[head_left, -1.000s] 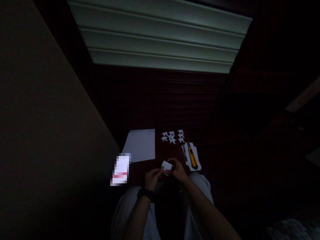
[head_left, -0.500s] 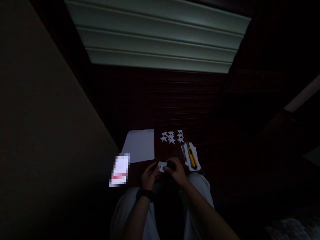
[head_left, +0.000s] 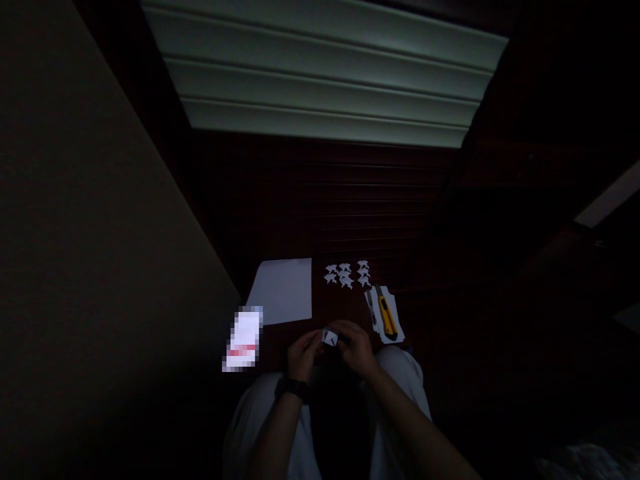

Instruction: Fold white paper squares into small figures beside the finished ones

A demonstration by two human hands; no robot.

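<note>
Between my hands, just above the front of the dark table, is a small folded piece of white paper [head_left: 330, 337] with a dark line on its face. My left hand [head_left: 303, 353] pinches its left side, a dark band on the wrist. Fingers of my right hand [head_left: 357, 347] are closed on its right side; some fingertips are hidden in the dim light. Beyond the hands lie several small folded white paper figures [head_left: 345, 274], set out in rough columns.
At the left lies a large white sheet [head_left: 285, 290], with a bright pixelated patch [head_left: 244, 339] by its near corner. On the right a yellow utility knife [head_left: 387, 318] rests on white paper pieces [head_left: 397, 323]. A slatted panel [head_left: 325, 80] rises behind the table.
The small paper has been turned between my fingers and now shows a different, more compact face. Both hands stay on it. The whole view has shifted slightly.
</note>
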